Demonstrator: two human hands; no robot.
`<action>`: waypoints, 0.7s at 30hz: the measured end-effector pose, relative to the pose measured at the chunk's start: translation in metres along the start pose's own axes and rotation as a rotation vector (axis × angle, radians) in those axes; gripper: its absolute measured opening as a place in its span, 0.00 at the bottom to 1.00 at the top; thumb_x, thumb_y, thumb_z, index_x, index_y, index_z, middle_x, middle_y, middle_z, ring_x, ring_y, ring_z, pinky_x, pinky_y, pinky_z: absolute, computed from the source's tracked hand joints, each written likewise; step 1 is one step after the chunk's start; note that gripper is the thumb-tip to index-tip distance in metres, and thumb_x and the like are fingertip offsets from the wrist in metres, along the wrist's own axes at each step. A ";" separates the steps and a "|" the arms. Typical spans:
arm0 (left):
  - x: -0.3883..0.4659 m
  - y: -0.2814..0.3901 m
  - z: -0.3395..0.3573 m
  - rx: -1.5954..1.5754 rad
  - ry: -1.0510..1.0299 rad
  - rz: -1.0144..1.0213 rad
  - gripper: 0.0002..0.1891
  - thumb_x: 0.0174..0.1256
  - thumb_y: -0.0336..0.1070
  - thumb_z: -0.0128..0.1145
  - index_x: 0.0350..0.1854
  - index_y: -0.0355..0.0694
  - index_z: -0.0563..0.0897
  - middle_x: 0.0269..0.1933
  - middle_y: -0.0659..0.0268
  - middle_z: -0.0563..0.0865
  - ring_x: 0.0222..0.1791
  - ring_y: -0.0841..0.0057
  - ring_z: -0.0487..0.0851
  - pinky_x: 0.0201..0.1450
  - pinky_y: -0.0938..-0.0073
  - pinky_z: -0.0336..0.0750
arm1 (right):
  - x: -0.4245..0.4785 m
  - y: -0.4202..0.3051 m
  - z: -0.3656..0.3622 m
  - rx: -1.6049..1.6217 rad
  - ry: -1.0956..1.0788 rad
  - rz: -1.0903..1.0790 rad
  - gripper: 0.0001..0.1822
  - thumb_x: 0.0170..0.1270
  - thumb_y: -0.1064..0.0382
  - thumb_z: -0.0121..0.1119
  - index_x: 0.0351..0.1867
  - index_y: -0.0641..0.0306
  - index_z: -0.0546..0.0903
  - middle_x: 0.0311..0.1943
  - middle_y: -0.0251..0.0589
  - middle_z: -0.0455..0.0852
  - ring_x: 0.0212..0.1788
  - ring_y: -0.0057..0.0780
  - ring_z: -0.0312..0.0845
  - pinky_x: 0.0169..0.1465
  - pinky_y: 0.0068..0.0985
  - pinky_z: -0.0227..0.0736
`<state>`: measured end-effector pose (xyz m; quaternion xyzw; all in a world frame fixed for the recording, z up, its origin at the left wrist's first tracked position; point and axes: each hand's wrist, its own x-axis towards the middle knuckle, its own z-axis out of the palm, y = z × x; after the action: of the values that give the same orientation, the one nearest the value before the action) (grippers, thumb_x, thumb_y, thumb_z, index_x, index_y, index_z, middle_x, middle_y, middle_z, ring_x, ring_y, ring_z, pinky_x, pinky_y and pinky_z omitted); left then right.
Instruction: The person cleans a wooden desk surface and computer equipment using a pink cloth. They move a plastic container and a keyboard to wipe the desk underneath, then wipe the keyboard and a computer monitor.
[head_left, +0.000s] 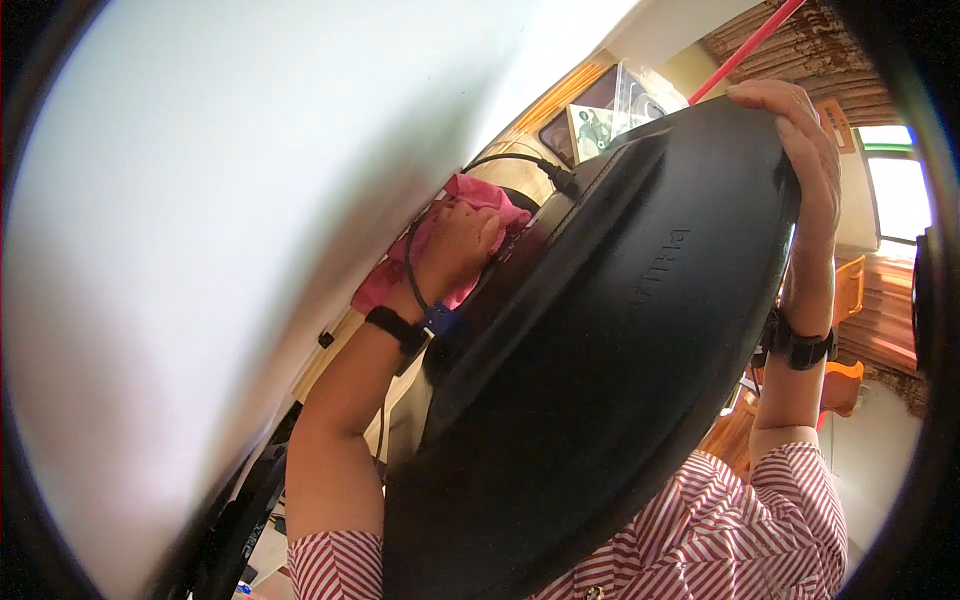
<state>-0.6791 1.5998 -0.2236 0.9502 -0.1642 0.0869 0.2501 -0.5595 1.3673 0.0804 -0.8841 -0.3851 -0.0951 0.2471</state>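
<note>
The black plastic back of a monitor (600, 315) fills the middle of the view, tilted, with raised lettering on it. My left hand (461, 236) holds a bunched pink cloth (484, 193) against the ports side of the casing. A blue video plug (442, 320) sits beside my left wrist, with its black cable looping past the hand. Farther up, a black power plug (561, 180) meets the casing. My right hand (814, 161) grips the monitor's far upper edge, fingertips over the rim. The screen side is hidden.
A white wall (225, 187) rises close on the left. Beyond the monitor stand a clear plastic container (637, 97) and a small printed card or box (589, 131). Another black device (247, 517) is at the lower left. An orange chair (841, 386) is at the right.
</note>
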 end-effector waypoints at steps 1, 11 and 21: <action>-0.002 0.001 0.001 -0.068 0.036 -0.027 0.08 0.58 0.34 0.46 0.35 0.42 0.78 0.36 0.65 0.80 0.37 0.61 0.77 0.41 0.55 0.69 | 0.000 0.001 0.000 -0.002 -0.004 0.004 0.21 0.60 0.57 0.38 0.40 0.68 0.80 0.39 0.43 0.80 0.43 0.28 0.73 0.51 0.22 0.62; -0.117 -0.001 -0.004 -0.126 -0.362 -0.224 0.16 0.61 0.39 0.48 0.51 0.46 0.77 0.47 0.53 0.79 0.53 0.56 0.74 0.61 0.57 0.62 | 0.001 -0.005 -0.001 0.013 0.030 -0.008 0.20 0.60 0.57 0.38 0.38 0.68 0.80 0.39 0.43 0.80 0.45 0.30 0.72 0.54 0.24 0.60; -0.130 0.023 -0.041 -0.168 -0.260 -0.538 0.15 0.59 0.43 0.53 0.45 0.43 0.79 0.44 0.56 0.80 0.49 0.56 0.75 0.52 0.57 0.67 | 0.002 -0.001 -0.003 0.001 0.057 -0.042 0.20 0.60 0.58 0.38 0.38 0.67 0.81 0.39 0.43 0.80 0.46 0.30 0.72 0.55 0.24 0.59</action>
<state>-0.8115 1.6370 -0.2100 0.9388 0.0558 -0.1184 0.3185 -0.5589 1.3678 0.0842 -0.8726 -0.3965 -0.1250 0.2565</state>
